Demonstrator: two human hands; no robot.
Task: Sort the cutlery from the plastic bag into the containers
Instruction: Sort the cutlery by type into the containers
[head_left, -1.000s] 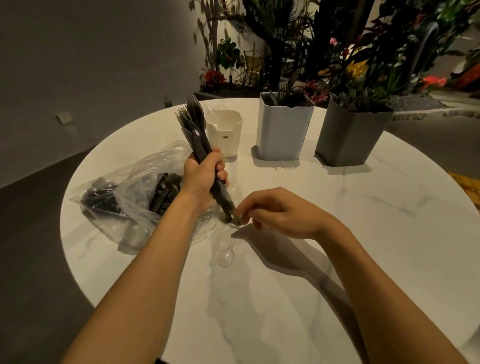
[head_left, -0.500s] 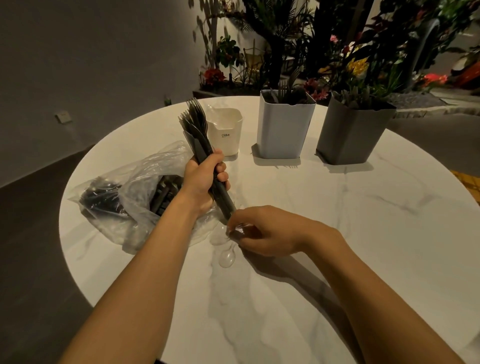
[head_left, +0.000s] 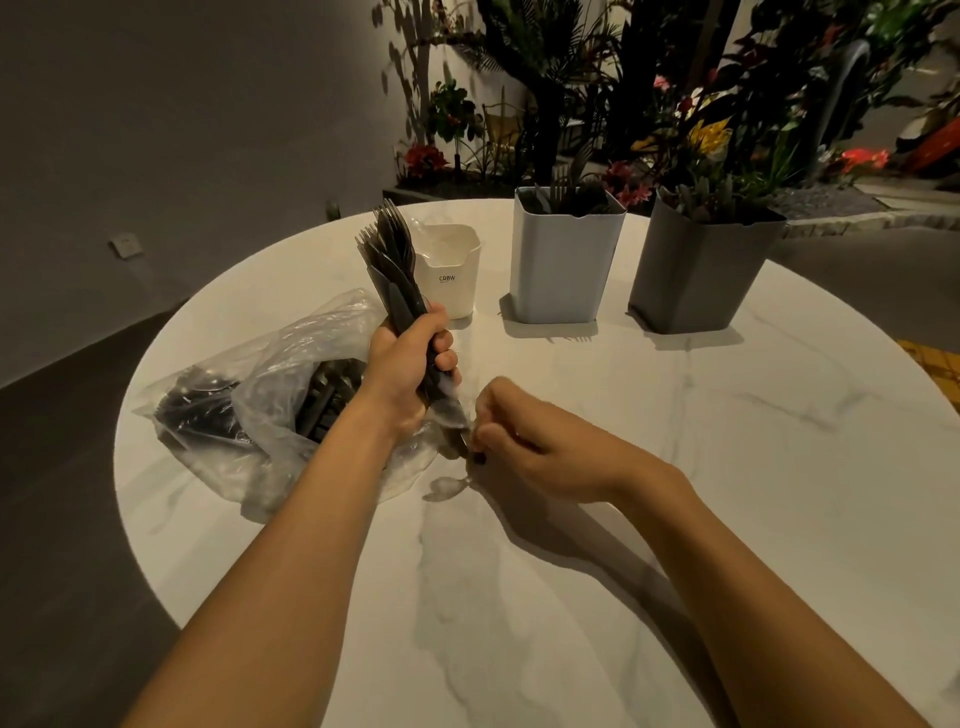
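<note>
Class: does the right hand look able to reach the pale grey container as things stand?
Probably yes: only bare tabletop lies between the right hand and the pale grey container, though its fingers pinch the lower end of the cutlery bundle.
</note>
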